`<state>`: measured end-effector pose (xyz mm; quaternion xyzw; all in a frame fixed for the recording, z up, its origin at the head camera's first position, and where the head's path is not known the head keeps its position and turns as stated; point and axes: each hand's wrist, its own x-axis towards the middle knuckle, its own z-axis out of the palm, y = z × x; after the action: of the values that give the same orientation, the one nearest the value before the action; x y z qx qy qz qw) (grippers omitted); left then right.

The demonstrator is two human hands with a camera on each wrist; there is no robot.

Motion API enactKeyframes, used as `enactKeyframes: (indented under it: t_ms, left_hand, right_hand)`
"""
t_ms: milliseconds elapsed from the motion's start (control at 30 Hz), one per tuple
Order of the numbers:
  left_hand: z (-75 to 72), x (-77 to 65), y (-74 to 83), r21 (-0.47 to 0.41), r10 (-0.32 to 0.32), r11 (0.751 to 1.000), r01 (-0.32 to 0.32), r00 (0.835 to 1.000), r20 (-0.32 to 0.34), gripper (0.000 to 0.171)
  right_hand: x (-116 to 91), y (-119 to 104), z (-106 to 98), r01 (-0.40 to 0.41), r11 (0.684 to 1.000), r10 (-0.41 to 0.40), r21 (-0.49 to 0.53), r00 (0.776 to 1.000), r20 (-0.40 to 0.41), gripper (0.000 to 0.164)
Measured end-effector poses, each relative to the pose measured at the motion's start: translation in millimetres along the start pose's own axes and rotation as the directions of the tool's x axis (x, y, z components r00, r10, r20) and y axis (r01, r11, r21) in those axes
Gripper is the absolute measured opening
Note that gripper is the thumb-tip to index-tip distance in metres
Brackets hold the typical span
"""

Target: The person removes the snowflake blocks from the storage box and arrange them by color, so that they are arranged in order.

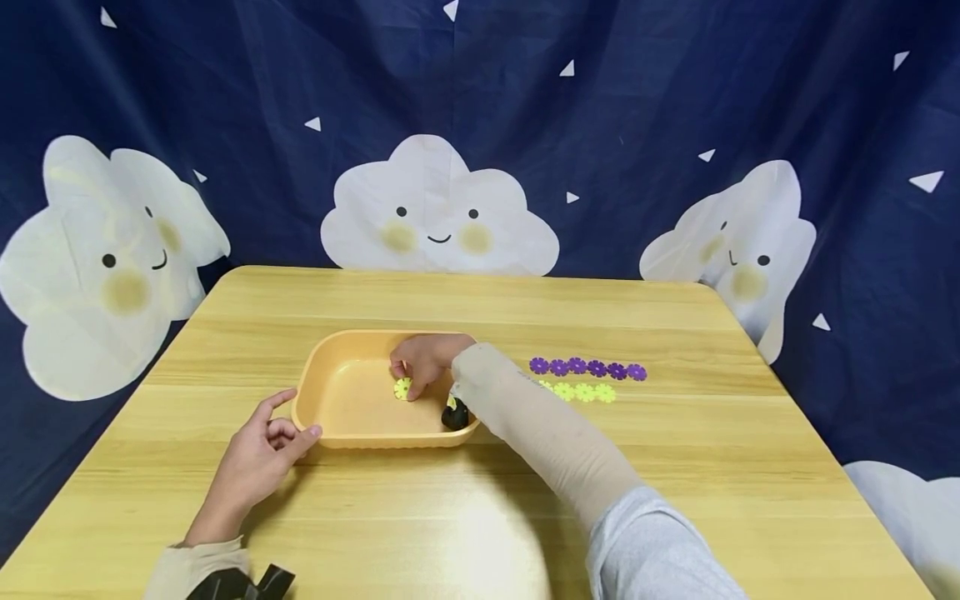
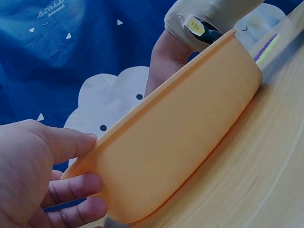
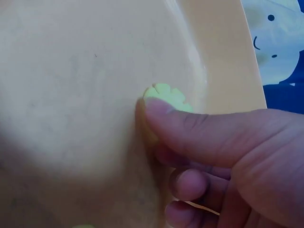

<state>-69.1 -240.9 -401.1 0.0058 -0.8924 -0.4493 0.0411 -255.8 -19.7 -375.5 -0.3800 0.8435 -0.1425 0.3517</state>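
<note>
My left hand (image 1: 258,454) grips the left end of a pale orange plastic tray (image 1: 375,441), with the thumb (image 2: 78,140) at its rim. Inside the tray is my right hand (image 1: 426,360), reaching down from the right. Between its thumb and fingers it pinches a yellow-green flower-shaped disc (image 3: 166,95) with a notched edge, close over the tray's floor. Part of the disc is hidden by the thumb in the right wrist view.
Right of the tray, a row of several purple flower discs (image 1: 577,366) lies behind a row of yellow-green discs (image 1: 584,392), partly covered by the right sleeve (image 1: 551,442). All stand on a wooden table (image 1: 697,467). A dark blue cloud-print curtain (image 1: 600,108) hangs behind.
</note>
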Motion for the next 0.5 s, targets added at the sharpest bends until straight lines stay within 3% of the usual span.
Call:
enactKeyframes:
  t_ms: [133,367,500]
  left_hand:
    - [-0.1,0.0,0.7,0.001,-0.004,1.000,0.004,1.000,0.001,0.070]
    - [0.0,0.7,0.6,0.004,0.003,1.000,-0.003,1.000,-0.003,0.070]
    - [0.1,0.4,0.7,0.006,0.005,1.000,-0.005,1.000,-0.004,0.069]
  right_hand:
    - [-2,2,-1,0.023,0.998,-0.024,0.062,1.000,0.014,0.024]
    - [-12,1,-11,0.079,0.995,-0.080,-0.064,0.997,-0.009,0.024]
    - [-19,1,-17,0.091,0.992,-0.093,-0.082,0.996,-0.013,0.026]
